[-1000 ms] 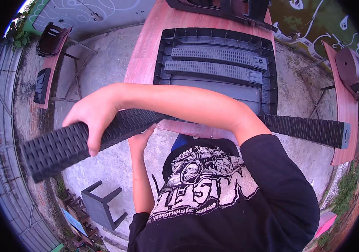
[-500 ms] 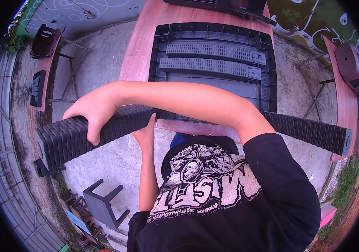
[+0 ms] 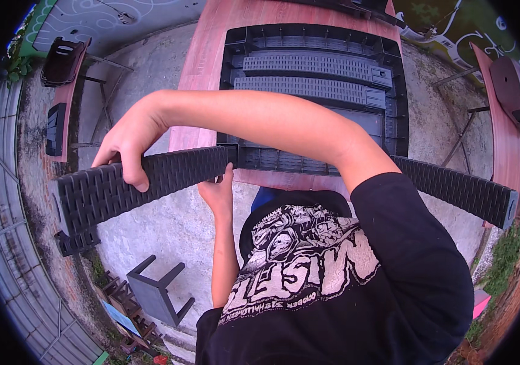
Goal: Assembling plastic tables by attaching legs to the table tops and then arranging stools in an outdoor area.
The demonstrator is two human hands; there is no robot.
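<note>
Both hands on long black woven panel: right hand fingers gripping it (arm crossed over), left hand beneath.

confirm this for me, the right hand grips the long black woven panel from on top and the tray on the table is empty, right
Not quite. The head view shows the tray on the table holds two grey slats. The right hand does grip the black panel from on top.

panel held crosswise before chest | right hand on top, left hand beneath | tray on table beyond | stool below left
</note>
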